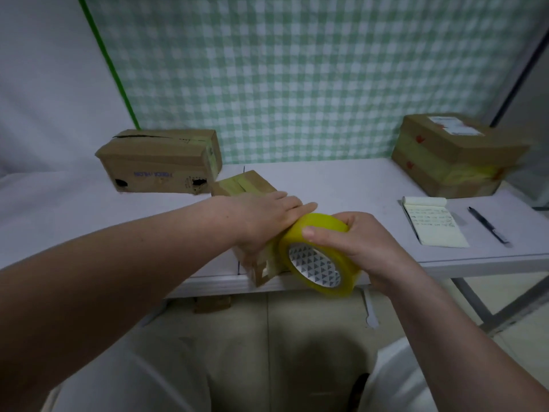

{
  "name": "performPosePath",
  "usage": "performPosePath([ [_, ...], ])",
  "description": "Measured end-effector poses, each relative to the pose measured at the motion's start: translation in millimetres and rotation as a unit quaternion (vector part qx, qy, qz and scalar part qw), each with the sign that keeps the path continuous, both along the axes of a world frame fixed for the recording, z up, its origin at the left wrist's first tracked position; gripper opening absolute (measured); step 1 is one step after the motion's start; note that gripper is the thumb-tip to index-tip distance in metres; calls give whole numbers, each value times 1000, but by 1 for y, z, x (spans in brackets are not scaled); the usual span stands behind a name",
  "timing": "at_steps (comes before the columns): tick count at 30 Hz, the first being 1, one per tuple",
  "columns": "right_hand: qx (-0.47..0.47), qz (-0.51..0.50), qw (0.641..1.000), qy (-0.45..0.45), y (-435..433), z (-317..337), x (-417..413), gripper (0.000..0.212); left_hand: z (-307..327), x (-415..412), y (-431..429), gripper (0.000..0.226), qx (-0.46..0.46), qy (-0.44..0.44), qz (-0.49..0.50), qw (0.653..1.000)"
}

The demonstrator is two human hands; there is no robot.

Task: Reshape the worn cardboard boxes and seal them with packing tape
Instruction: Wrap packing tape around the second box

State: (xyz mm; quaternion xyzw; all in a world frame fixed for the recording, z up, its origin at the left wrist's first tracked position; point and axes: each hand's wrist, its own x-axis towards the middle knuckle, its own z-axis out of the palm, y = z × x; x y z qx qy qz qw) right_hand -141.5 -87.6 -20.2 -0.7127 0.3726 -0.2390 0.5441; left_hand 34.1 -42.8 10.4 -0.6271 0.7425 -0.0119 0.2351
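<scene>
A small narrow cardboard box (242, 184) with yellowish tape on it lies at the table's front edge, its near end poking past the edge. My left hand (267, 217) lies flat on top of it, fingers together and stretched out. My right hand (353, 242) grips a roll of yellow packing tape (319, 257) against the box's right side near the front corner. A strip of tape seems to run from the roll onto the box's near end. Most of the box is hidden under my left hand.
A long worn cardboard box (160, 163) with holes stands at the back left. A bigger taped box (454, 157) sits at the back right. A notepad (432, 221) and a pen (488, 226) lie on the white table (341, 179) to the right. A checked cloth hangs behind.
</scene>
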Motion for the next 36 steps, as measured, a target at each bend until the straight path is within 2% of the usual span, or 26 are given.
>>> performPosePath([
  [3, 4, 75, 997, 23, -4, 17, -7, 55, 10, 8, -3, 143, -24, 27, -15, 999],
  [5, -30, 109, 993, 44, -7, 32, -8, 60, 22, 18, -4, 135, -54, 75, -2, 996],
  [7, -103, 100, 988, 62, -11, 52, -6, 64, 35, 26, -4, 118, -83, 134, 16, 987],
  [9, -169, 71, 982, 51, -16, 76, 0, 65, 44, 33, -4, 91, -94, 199, 40, 975],
  [11, -232, 41, 971, 35, -21, 98, 9, 64, 50, 37, -1, 61, -91, 325, 54, 940],
  [13, -286, 16, 958, 25, -24, 112, 21, 60, 53, 40, 4, 49, -102, 447, 68, 886],
  [16, -310, -4, 951, -3, -27, 118, 41, 57, 42, 50, 14, 73, -103, 563, 143, 808],
  [19, -298, 10, 954, -14, -27, 108, 58, 56, 22, 63, 23, 95, -88, 624, 211, 747],
  [21, -289, 8, 957, -23, -26, 99, 67, 57, 14, 70, 27, 96, -66, 658, 242, 710],
  [23, -277, -1, 960, -37, -25, 89, 76, 57, 13, 71, 30, 84, -47, 678, 264, 685],
  [26, -249, -2, 967, -44, -24, 71, 88, 59, 7, 68, 29, 60, -70, 683, 291, 666],
  [28, -235, -3, 971, -50, -23, 61, 95, 60, 0, 69, 25, 57, -106, 684, 299, 657],
  [33, -282, 6, 959, 9, -28, 71, 98, 51, 3, 79, 16, 78, -91, 636, 296, 707],
  [36, -316, -21, 948, 37, -34, 84, 86, 54, 8, 81, 12, 107, -87, 586, 315, 742],
])
